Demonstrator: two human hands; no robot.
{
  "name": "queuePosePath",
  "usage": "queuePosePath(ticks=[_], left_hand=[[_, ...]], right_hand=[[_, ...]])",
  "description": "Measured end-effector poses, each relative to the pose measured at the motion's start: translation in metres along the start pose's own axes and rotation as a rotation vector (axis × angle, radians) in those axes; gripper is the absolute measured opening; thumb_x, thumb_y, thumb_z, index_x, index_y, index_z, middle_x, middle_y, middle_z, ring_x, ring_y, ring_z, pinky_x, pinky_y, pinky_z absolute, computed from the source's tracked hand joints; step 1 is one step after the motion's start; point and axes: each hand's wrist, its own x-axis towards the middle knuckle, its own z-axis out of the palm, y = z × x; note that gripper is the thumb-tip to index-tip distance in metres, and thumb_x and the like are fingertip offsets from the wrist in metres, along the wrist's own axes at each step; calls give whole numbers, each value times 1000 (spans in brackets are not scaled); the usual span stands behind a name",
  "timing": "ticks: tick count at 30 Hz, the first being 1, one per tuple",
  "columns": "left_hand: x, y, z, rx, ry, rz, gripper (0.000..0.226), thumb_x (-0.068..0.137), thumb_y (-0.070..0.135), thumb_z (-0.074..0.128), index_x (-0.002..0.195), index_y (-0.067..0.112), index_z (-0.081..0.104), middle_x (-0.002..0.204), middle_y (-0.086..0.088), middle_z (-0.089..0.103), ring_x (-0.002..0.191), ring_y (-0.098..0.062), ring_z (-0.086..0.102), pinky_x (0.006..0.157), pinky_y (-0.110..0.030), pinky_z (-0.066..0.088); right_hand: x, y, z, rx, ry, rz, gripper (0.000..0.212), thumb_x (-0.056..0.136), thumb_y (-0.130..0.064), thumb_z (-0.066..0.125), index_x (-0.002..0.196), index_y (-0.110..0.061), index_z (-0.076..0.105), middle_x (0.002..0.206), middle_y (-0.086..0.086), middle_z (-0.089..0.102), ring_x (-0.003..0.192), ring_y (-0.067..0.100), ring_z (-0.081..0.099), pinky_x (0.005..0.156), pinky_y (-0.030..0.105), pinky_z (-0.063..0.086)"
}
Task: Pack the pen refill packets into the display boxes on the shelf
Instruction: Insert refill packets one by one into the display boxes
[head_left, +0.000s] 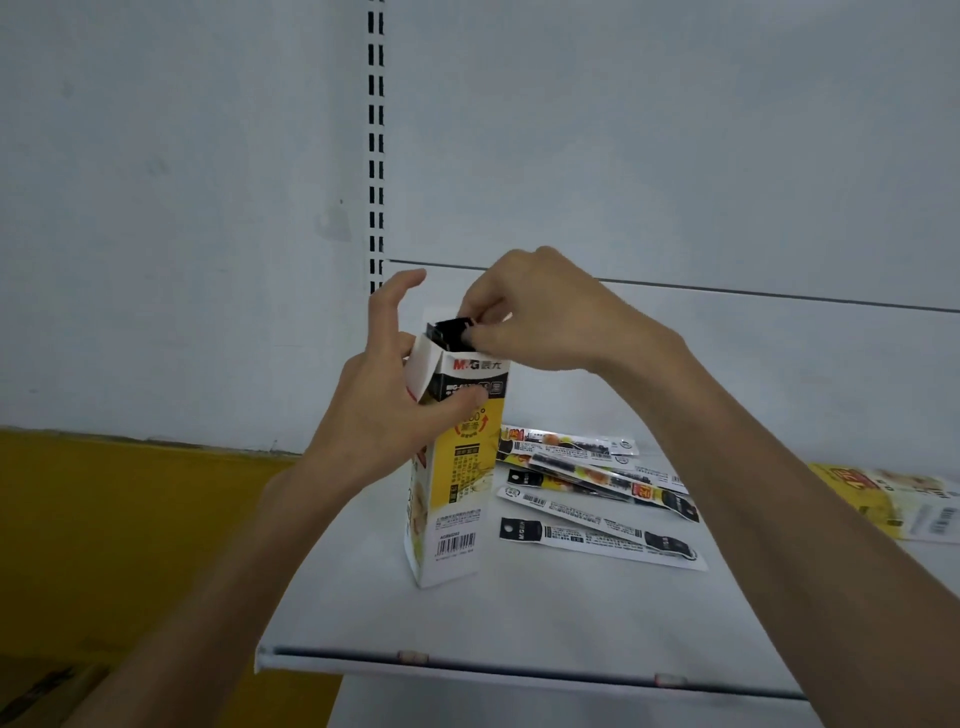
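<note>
A tall white, yellow and black display box (453, 499) stands upright on the white shelf (519, 623), its top flap open. My left hand (379, 395) grips the box's upper left side, thumb across its front. My right hand (540, 317) pinches the black tops of refill packets (449, 332) that stick out of the box's open mouth. Several loose pen refill packets (597, 499) lie flat in a fanned pile on the shelf just right of the box.
Another yellow and white display box (898, 504) lies on its side at the shelf's right edge. A slotted upright (376, 145) runs up the white back panel. Yellow cardboard boxes (130, 545) sit lower left, beyond the shelf's front lip (519, 665).
</note>
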Motion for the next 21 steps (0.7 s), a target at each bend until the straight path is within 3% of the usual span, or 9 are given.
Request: queuePosePath(ticks=[4, 6, 9, 11, 13, 15, 17, 19, 21], left_hand=[[-2, 1, 4, 37, 51, 18, 84, 71, 24, 74, 122, 51, 13, 84, 3, 66, 71, -2, 64, 54, -9, 49], [-2, 3, 9, 60, 65, 35, 84, 71, 25, 74, 122, 51, 13, 81, 4, 65, 71, -1, 63, 54, -7, 48], [-3, 10, 15, 120, 87, 61, 81, 70, 31, 74, 122, 55, 16, 79, 5, 65, 69, -5, 63, 56, -10, 50], [0, 21, 19, 145, 101, 96, 75, 68, 40, 75, 122, 53, 25, 78, 8, 63, 70, -4, 61, 57, -14, 50], [7, 38, 24, 158, 162, 163, 64, 64, 50, 70, 119, 45, 38, 81, 17, 61, 72, 1, 58, 57, -9, 44], [15, 58, 36, 144, 221, 225, 58, 62, 54, 66, 115, 37, 46, 87, 22, 59, 74, 3, 56, 58, -7, 42], [19, 78, 55, 100, 252, 237, 56, 64, 50, 70, 112, 31, 49, 87, 21, 59, 71, 4, 54, 55, -7, 40], [20, 88, 80, 2, 266, 196, 50, 68, 37, 76, 108, 28, 49, 84, 19, 59, 68, 9, 54, 55, -6, 40], [18, 92, 109, -201, 279, 89, 42, 69, 33, 77, 100, 31, 48, 90, 13, 64, 78, 3, 62, 67, -19, 52]], right_hand=[[-5, 7, 5, -14, -132, 16, 27, 91, -12, 39, 83, 3, 59, 75, 13, 56, 70, 23, 47, 60, 31, 34], [-6, 8, 7, 0, -172, 35, 27, 94, -13, 34, 74, -1, 49, 74, 13, 48, 69, 22, 42, 57, 30, 29], [-11, 17, 7, 68, -160, 10, 30, 95, -12, 33, 76, 2, 52, 76, 14, 50, 68, 22, 43, 54, 30, 27], [-20, 27, 5, 125, -50, -45, 31, 96, -12, 33, 90, 3, 60, 79, 12, 58, 66, 20, 48, 53, 27, 31], [-35, 36, 1, 261, 176, -133, 27, 97, -15, 37, 107, -8, 61, 88, 7, 65, 71, 14, 56, 58, 20, 38], [-52, 50, -6, 449, 415, -203, 27, 96, -19, 44, 119, -13, 55, 106, 1, 67, 92, 10, 62, 74, 19, 48], [-72, 71, -14, 595, 569, -194, 37, 91, -24, 55, 126, -17, 48, 123, -7, 57, 110, 3, 56, 89, 26, 50], [-93, 101, -24, 671, 518, -99, 55, 81, -39, 65, 129, -29, 41, 131, -16, 47, 117, 1, 51, 93, 28, 49], [-116, 137, -31, 653, 270, 62, 69, 67, -53, 72, 126, -38, 39, 131, -18, 48, 119, -1, 49, 95, 30, 45]])
